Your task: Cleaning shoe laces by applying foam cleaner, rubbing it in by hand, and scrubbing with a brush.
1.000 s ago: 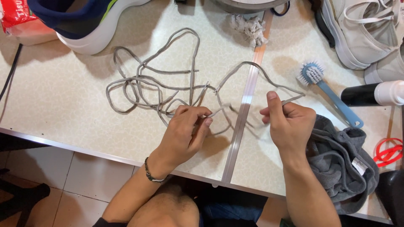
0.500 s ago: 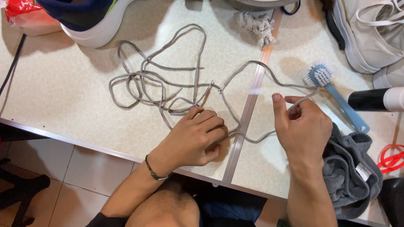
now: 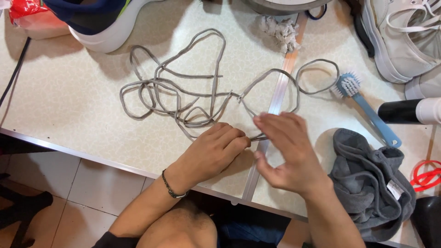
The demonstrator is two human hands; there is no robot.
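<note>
A: Hands? Left hand (image 3: 216, 149) pinches the grey shoelace (image 3: 183, 92) on the worktop (image 3: 59, 105); right hand (image 3: 287, 151) hovers with spread fingers.
B: It has let go since a moment ago, so only the left now pins the tangle.

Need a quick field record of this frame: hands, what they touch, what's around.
left hand: fingers pinch the grey shoelace near the table's front edge
right hand: open, fingers spread, over the lace by the metal strip
lace state: loose tangled loops on the table
right of hands: blue brush, grey cloth
far edge: dark sneaker, white sneaker
</note>
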